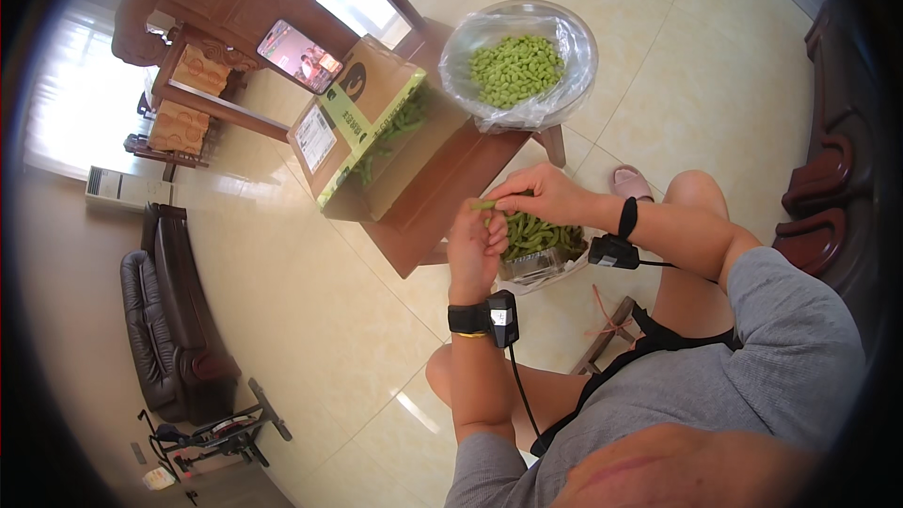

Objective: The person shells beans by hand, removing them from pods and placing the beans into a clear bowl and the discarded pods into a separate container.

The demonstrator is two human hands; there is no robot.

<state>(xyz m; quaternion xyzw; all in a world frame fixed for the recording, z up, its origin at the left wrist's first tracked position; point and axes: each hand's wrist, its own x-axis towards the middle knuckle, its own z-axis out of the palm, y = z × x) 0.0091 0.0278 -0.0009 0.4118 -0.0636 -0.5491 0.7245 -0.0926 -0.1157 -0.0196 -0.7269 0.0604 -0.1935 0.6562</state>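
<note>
My left hand and my right hand meet in front of me, each closed on a green soybean pod. The pod's left end lies at my left thumb and curled fingers, and my right thumb and forefinger pinch the other end. Just below my hands is a container with many green pods, partly hidden by my fingers. Past them, a metal bowl lined with clear plastic holds a heap of shelled green beans.
A cardboard box with more pods in it sits on a low wooden bench, and a phone stands lit by it. Wooden chairs are beyond. A dark sofa and an exercise machine are at left, dark wooden furniture at right.
</note>
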